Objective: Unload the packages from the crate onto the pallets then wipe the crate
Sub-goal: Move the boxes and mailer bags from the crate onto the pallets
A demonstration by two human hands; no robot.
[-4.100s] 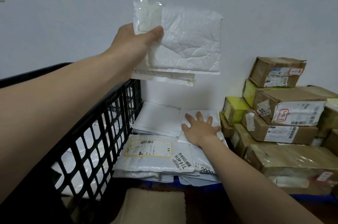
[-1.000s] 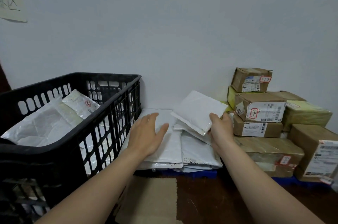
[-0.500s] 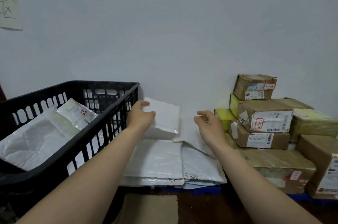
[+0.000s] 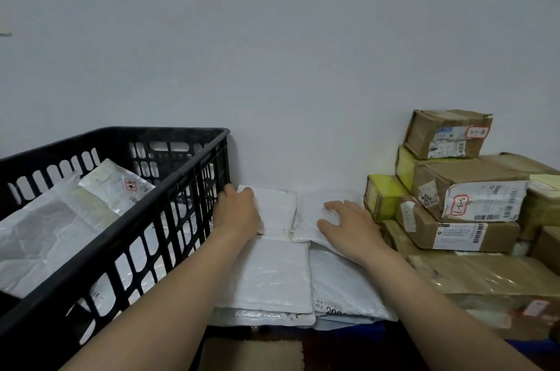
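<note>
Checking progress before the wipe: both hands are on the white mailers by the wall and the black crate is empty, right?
No: the head view shows the black crate holds white packages. The left hand and right hand are on the white mailers by the wall.

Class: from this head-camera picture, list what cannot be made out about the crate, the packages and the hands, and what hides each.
All in the head view:
- Packages deeper in the crate: hidden by its wall and the top mailers.
- The pallet: only a blue strip shows under the stacked mailers.
- The box labels: print too small.
- The left hand: its back hides whether the fingers grip the mailer.
</note>
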